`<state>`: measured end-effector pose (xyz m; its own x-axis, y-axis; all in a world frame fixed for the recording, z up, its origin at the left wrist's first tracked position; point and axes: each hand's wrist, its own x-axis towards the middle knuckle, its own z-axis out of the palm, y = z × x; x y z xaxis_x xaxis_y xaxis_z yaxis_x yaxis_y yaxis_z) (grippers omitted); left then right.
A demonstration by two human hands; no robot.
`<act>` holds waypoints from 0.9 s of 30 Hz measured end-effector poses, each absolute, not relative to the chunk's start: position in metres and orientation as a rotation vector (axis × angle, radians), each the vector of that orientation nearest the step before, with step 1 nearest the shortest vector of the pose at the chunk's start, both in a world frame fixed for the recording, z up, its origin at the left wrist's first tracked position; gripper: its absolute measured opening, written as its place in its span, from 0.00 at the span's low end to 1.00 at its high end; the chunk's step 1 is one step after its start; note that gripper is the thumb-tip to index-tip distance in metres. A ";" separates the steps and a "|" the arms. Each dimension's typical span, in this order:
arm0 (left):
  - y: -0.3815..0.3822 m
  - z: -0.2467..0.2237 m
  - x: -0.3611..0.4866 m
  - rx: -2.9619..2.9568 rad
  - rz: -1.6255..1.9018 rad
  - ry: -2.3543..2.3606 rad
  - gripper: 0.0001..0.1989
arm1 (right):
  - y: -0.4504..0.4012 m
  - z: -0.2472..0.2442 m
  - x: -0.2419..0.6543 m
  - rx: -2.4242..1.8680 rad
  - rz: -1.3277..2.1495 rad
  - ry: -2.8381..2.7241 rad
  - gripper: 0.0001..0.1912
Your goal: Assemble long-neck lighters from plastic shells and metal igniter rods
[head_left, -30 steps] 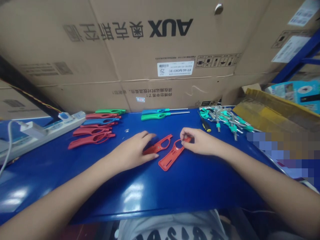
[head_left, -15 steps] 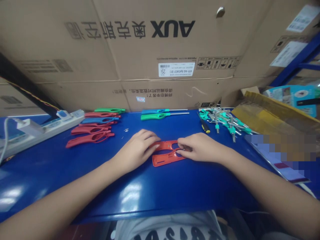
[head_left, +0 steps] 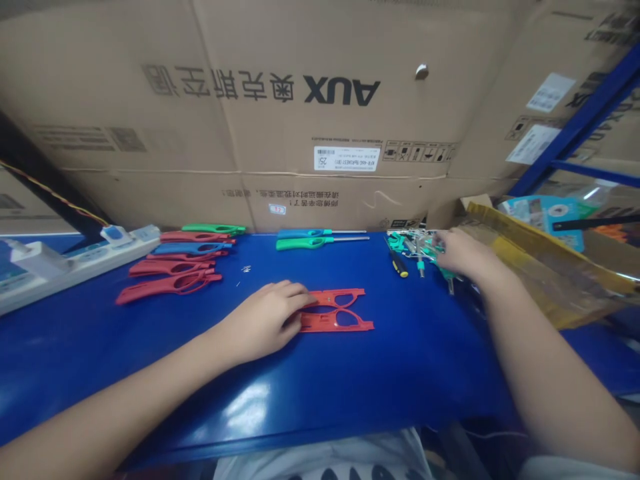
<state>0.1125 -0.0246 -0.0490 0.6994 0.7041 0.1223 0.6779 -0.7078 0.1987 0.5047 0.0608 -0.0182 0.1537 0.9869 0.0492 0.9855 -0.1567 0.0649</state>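
Note:
Two red lighter casing halves lie side by side on the blue table, an upper half (head_left: 345,297) and a lower half (head_left: 337,321), each with a trigger loop at its right end. My left hand (head_left: 265,317) holds them at their left ends, its curled fingers on the upper one and its thumb by the lower one. Over at the right, my right hand (head_left: 463,253) is at a pile of metal lighter tubes with teal parts (head_left: 413,247). Its fingertips are blurred among them, so I cannot tell whether they grip one.
Several red, blue and green lighter casings (head_left: 173,285) lie at the left beside a white power strip (head_left: 75,267). Two lighters with metal tubes (head_left: 303,244) rest at the back. A yellow-black screwdriver (head_left: 399,264) is near the pile. A taped carton (head_left: 540,267) stands at right.
My right hand has left the red casing halves and moved right to the pile of lighter tubes. My left hand stays on the casing halves, now reaching over the lower one too.

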 end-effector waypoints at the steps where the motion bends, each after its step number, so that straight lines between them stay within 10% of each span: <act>1: -0.024 -0.049 0.113 2.766 0.283 1.140 0.22 | 0.064 -0.018 0.516 2.393 0.095 1.970 0.18; 18: -0.012 -0.060 0.107 2.727 0.329 1.297 0.14 | 0.055 -0.008 0.506 2.470 0.285 2.560 0.11; 27: -0.006 -0.061 0.100 2.726 0.346 1.239 0.22 | 0.027 -0.027 0.430 1.576 -0.586 3.282 0.08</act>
